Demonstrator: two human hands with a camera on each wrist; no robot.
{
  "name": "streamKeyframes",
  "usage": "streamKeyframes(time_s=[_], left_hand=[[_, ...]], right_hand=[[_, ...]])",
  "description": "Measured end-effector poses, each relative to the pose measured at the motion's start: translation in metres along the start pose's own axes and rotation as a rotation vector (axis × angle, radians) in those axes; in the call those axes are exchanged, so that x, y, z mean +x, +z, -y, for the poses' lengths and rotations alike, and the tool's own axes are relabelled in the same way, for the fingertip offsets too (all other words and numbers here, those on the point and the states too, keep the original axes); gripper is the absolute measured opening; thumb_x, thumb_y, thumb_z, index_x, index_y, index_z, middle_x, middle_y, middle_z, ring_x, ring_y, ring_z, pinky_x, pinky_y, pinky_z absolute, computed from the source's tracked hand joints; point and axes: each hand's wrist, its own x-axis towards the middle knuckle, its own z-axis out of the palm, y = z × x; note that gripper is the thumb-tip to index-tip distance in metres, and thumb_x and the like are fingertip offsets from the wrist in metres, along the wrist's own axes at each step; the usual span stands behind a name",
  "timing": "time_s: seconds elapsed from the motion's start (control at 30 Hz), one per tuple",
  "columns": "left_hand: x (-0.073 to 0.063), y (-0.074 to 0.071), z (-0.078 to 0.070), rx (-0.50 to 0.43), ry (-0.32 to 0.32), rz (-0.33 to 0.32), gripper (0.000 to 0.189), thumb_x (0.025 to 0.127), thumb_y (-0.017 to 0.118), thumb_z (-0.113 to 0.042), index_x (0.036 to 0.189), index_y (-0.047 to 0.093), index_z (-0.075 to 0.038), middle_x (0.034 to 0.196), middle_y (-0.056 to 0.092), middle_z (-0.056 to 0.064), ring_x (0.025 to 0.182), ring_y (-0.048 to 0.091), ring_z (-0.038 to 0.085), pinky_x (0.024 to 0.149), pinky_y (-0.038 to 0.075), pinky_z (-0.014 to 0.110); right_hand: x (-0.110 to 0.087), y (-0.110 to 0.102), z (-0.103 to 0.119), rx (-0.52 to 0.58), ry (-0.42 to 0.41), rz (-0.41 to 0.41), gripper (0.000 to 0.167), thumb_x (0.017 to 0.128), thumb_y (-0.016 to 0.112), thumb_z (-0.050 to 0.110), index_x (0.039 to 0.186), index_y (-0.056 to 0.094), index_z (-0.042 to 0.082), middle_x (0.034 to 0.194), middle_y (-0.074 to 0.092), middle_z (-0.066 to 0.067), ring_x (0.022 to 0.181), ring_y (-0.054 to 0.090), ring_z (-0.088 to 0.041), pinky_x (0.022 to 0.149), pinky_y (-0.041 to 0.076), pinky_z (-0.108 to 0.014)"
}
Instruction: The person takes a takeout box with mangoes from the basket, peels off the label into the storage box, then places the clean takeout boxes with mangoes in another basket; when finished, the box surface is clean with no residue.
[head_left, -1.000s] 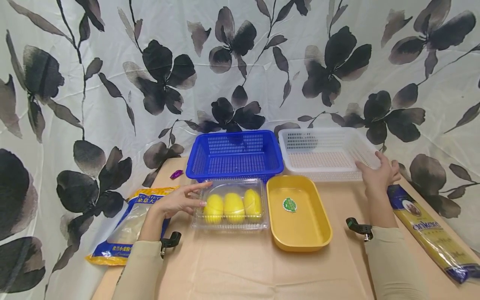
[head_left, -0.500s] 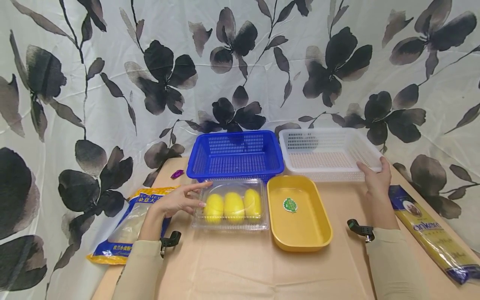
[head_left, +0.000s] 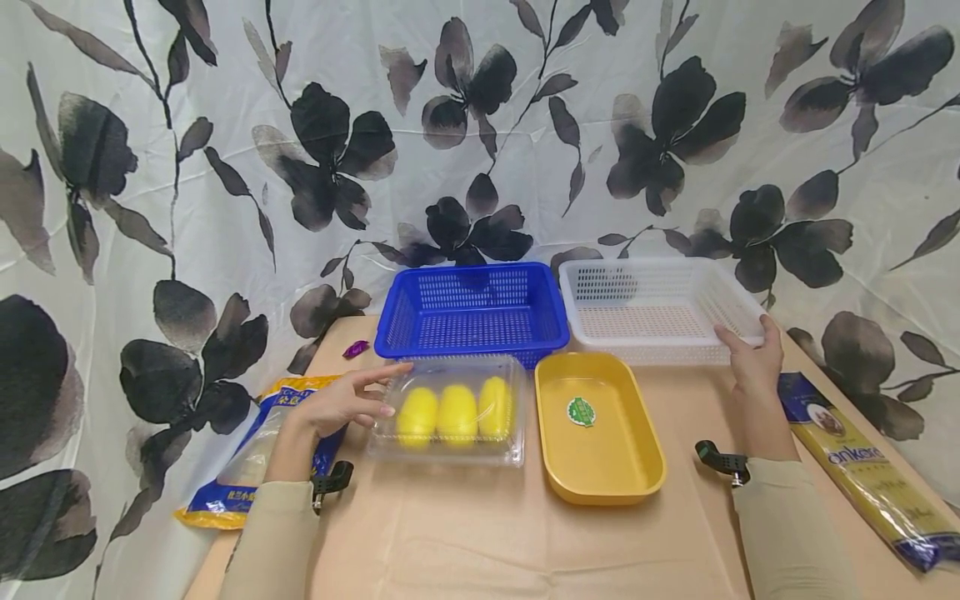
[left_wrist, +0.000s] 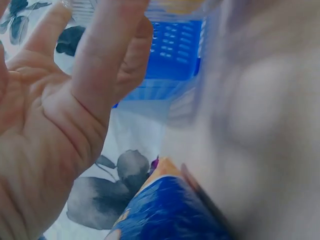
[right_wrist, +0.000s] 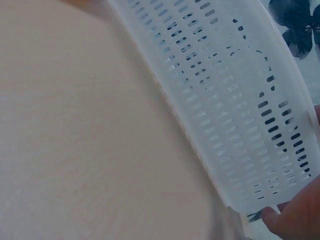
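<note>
A clear plastic clamshell box [head_left: 461,371] holds three yellow oval fruit-like pieces [head_left: 457,414]. My left hand [head_left: 341,404] grips its left side, index finger along the far edge and thumb lower down near the front. In the left wrist view the box [left_wrist: 170,11] shows only at the top, beyond the fingers. At the far right, my right hand [head_left: 756,362] pinches the front right corner of a white perforated basket [head_left: 652,342], thumb at the inner rim and other fingers outside. The right wrist view shows this basket [right_wrist: 220,120] with part of the hand [right_wrist: 300,215] at its corner.
Left of the white basket stands a blue basket [head_left: 472,343], just behind the box. A yellow tray [head_left: 611,458] with a green sticker sits right of the box. A blue-and-orange bag [head_left: 247,467] lies left, a small purple wrapper [head_left: 356,349] behind it, a gold packet [head_left: 862,467] right.
The clear box and my left hand have shifted left, opening a gap beside the yellow tray. My right hand's outer fingers have drawn in at the basket corner.
</note>
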Motion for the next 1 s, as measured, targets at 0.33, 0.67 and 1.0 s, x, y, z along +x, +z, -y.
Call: streamKeyframes(time_s=[0.33, 0.67, 1.0], left_hand=[[-0.013, -0.003, -0.016, -0.036, 0.064, -0.019, 0.078, 0.087, 0.079, -0.013, 0.158, 0.047, -0.026, 0.172, 0.026, 0.005, 0.141, 0.043, 0.044, 0.089, 0.063, 0.047], [0.007, 0.012, -0.046, -0.192, 0.289, -0.02, 0.08, 0.095, 0.07, 0.0, 0.164, 0.035, -0.022, 0.175, 0.015, 0.003, 0.142, 0.048, 0.036, 0.085, 0.065, 0.041], [0.051, 0.056, -0.108, -0.254, 0.339, -0.197, 0.081, 0.092, 0.076, 0.0, 0.159, 0.045, -0.034, 0.164, 0.032, 0.006, 0.124, 0.064, 0.029, 0.088, 0.064, 0.04]], right_hand=[[-0.003, 0.002, 0.002, 0.058, 0.02, 0.008, 0.092, 0.095, 0.076, 0.037, 0.165, 0.017, 0.043, 0.175, 0.007, 0.014, 0.163, 0.007, -0.014, 0.132, 0.014, -0.035], [-0.002, 0.002, 0.002, 0.015, 0.007, -0.006, 0.088, 0.098, 0.073, 0.037, 0.165, 0.016, 0.043, 0.176, 0.005, 0.014, 0.164, 0.003, -0.015, 0.133, 0.009, -0.037], [-0.001, 0.002, 0.001, 0.034, 0.003, -0.012, 0.089, 0.097, 0.075, 0.035, 0.166, 0.018, 0.041, 0.176, 0.006, 0.013, 0.164, 0.004, -0.015, 0.133, 0.008, -0.035]])
